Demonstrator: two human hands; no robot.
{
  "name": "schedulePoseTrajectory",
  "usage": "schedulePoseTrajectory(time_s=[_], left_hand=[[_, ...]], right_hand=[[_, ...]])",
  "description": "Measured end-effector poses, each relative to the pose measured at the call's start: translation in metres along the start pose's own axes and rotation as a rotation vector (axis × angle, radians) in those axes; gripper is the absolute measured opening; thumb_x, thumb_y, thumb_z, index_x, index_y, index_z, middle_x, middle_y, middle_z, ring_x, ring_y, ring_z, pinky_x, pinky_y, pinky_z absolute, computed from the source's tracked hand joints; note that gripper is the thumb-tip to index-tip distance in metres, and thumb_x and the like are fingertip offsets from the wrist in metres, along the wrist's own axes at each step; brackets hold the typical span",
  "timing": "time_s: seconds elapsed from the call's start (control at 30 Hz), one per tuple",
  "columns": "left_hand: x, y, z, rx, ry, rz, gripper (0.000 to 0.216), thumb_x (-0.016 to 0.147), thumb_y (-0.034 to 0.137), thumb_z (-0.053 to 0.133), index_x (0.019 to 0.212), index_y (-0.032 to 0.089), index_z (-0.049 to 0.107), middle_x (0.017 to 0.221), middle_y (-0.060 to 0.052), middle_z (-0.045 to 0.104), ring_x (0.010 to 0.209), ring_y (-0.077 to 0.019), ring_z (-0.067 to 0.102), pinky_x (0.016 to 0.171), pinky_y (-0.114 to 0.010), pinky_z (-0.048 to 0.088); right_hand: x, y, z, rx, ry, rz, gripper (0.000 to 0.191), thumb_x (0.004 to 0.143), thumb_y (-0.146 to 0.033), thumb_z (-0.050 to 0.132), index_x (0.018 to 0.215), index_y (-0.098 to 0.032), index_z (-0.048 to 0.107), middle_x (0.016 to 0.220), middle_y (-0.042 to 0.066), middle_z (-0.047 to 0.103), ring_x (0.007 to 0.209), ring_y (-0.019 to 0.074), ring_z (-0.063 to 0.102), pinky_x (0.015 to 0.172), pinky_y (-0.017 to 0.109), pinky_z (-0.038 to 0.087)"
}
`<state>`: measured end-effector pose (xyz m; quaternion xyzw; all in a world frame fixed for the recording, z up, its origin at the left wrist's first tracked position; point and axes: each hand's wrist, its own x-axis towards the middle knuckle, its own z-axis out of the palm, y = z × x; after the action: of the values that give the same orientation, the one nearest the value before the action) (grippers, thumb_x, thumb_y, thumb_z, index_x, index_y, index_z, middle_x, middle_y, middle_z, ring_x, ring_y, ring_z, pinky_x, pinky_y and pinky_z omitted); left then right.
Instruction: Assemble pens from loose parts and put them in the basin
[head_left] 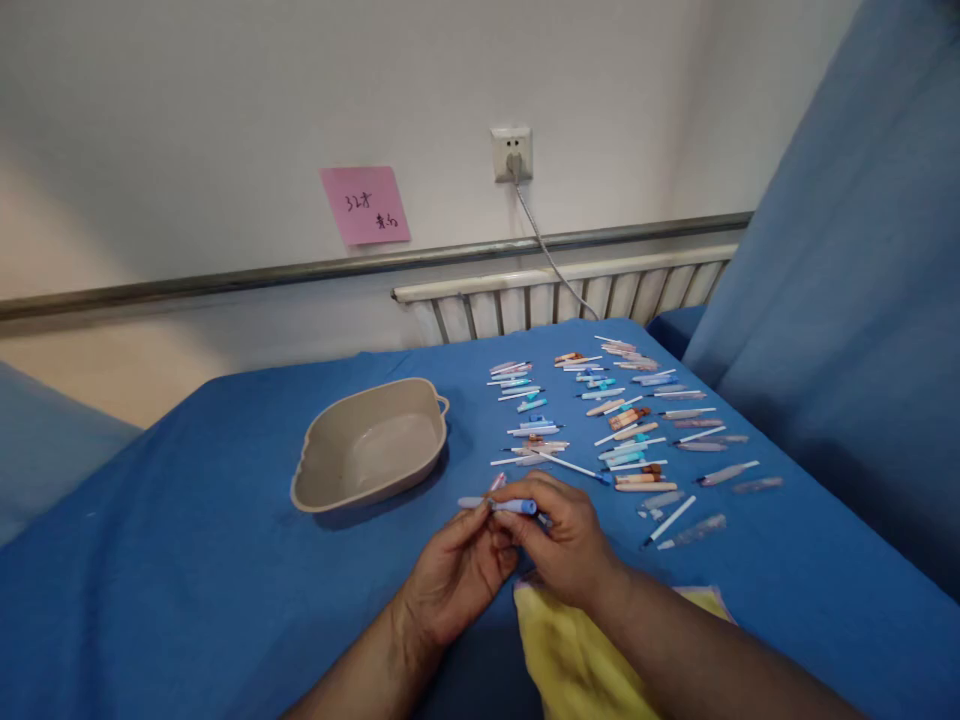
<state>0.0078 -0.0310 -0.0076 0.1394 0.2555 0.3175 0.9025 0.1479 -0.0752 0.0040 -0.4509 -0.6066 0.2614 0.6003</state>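
Currently both hands are meeting low in the centre of the head view, just above the blue-covered surface [187, 560]. The left hand [457, 570] is pinching the left part of a small blue stick [501, 506] w/ thumb & fingertips. The right hand [566, 540] is curling its fingers round the right end of the same stick, so both hands are gripping it between them and keeping it approx. level. Whether the stick is one piece or two joined parts can't be told at this res. A yellow cloth [570, 650] is lying on the surface under the right wrist & forearm, close to the person. To the left of the hands, near but not touching, a beige basin [337, 500] is sitting on the surface. Beyond the right hand, a spread of small sticks [628, 418] in white, blue, orange & clear is lying in rough rows, reaching toward the far edge; the nearest ones are sitting just beside the right hand's knuckles. At the back, a pink note [365, 205] is sticking to the wall, a grey cable [544, 250] is hanging from a wall socket [512, 153], and a radiator [562, 295] is running along below. Blue fabric [847, 300] is rising at the right.
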Motion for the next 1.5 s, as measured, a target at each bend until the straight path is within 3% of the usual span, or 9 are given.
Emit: schedulePoseTrajectory(time_s=[0.13, 0.3, 0.43, 0.57, 0.63, 0.9, 1.03, 1.17, 1.5], left_hand=[[0.002, -0.001, 0.000, -0.037, 0.007, -0.033, 0.006, 0.081, 0.011, 0.062, 0.086, 0.011, 0.065, 0.077, -0.004, 0.071, 0.069, -0.0113, 0.066, 0.072, -0.024, 0.052], [0.003, -0.001, -0.002, -0.008, 0.007, 0.009, 0.007, 0.081, 0.008, 0.060, 0.084, 0.012, 0.064, 0.083, -0.003, 0.071, 0.075, -0.0115, 0.066, 0.073, -0.023, 0.052], [0.003, 0.000, -0.003, 0.003, -0.001, 0.044, 0.007, 0.079, 0.009, 0.063, 0.083, 0.014, 0.064, 0.085, -0.002, 0.070, 0.079, -0.0116, 0.066, 0.076, -0.022, 0.050], [0.001, 0.002, 0.002, 0.061, -0.024, 0.005, 0.014, 0.082, 0.020, 0.062, 0.094, 0.014, 0.064, 0.082, -0.004, 0.068, 0.072, -0.0129, 0.064, 0.065, -0.022, 0.049], [-0.001, 0.004, 0.006, 0.101, -0.041, -0.010, 0.024, 0.082, 0.027, 0.060, 0.102, 0.013, 0.063, 0.084, -0.007, 0.067, 0.069, -0.0137, 0.062, 0.063, -0.024, 0.048], [-0.002, 0.003, 0.012, 0.506, 0.052, 0.233, 0.020, 0.085, 0.033, 0.056, 0.087, 0.014, 0.061, 0.064, 0.001, 0.055, 0.048, -0.0071, 0.047, 0.049, -0.020, 0.038], [-0.001, 0.001, 0.010, 0.662, 0.019, 0.221, 0.018, 0.083, 0.033, 0.060, 0.083, 0.016, 0.058, 0.062, 0.003, 0.053, 0.043, -0.0051, 0.041, 0.044, -0.019, 0.033], [-0.001, 0.002, 0.007, 0.784, 0.018, 0.235, 0.023, 0.077, 0.031, 0.068, 0.091, 0.015, 0.060, 0.070, 0.000, 0.060, 0.051, -0.0076, 0.051, 0.050, -0.020, 0.039], [0.000, -0.001, 0.007, 0.843, -0.008, 0.230, 0.025, 0.075, 0.033, 0.069, 0.088, 0.014, 0.058, 0.071, -0.002, 0.062, 0.055, -0.0103, 0.055, 0.054, -0.023, 0.043]], right_hand=[[0.000, -0.002, -0.006, -0.140, -0.068, -0.142, 0.019, 0.083, -0.012, 0.054, 0.098, -0.019, 0.064, 0.085, 0.005, 0.065, 0.081, 0.0165, 0.060, 0.074, 0.028, 0.047], [-0.001, -0.007, -0.007, -0.167, -0.110, -0.178, 0.018, 0.084, -0.012, 0.052, 0.098, -0.018, 0.062, 0.085, 0.006, 0.065, 0.080, 0.0160, 0.060, 0.073, 0.027, 0.047], [0.001, -0.003, -0.004, -0.050, -0.038, -0.033, 0.012, 0.081, -0.018, 0.057, 0.091, -0.020, 0.064, 0.084, 0.004, 0.067, 0.078, 0.0157, 0.062, 0.072, 0.028, 0.048], [0.007, 0.008, -0.007, 0.274, 0.046, 0.334, 0.011, 0.078, -0.029, 0.062, 0.081, -0.018, 0.062, 0.062, -0.002, 0.063, 0.049, 0.0109, 0.056, 0.048, 0.022, 0.044], [0.010, 0.015, -0.012, 0.397, 0.044, 0.397, 0.017, 0.076, -0.033, 0.065, 0.080, -0.017, 0.062, 0.051, -0.005, 0.057, 0.044, 0.0096, 0.053, 0.046, 0.021, 0.042], [0.011, 0.032, -0.018, 0.603, -0.002, 0.452, 0.023, 0.073, -0.037, 0.070, 0.084, -0.017, 0.064, 0.052, -0.005, 0.056, 0.043, 0.0084, 0.049, 0.047, 0.021, 0.036], [0.010, 0.033, -0.020, 0.605, 0.027, 0.471, 0.021, 0.074, -0.035, 0.070, 0.082, -0.016, 0.064, 0.053, -0.005, 0.057, 0.044, 0.0078, 0.048, 0.048, 0.021, 0.036], [0.012, 0.033, -0.023, 0.575, 0.010, 0.467, 0.019, 0.074, -0.033, 0.071, 0.078, -0.016, 0.063, 0.053, -0.005, 0.056, 0.044, 0.0064, 0.046, 0.047, 0.020, 0.034], [0.012, 0.025, -0.018, 0.486, -0.131, 0.485, 0.025, 0.070, -0.038, 0.072, 0.078, -0.015, 0.065, 0.063, -0.003, 0.061, 0.048, 0.0068, 0.050, 0.046, 0.019, 0.039]])
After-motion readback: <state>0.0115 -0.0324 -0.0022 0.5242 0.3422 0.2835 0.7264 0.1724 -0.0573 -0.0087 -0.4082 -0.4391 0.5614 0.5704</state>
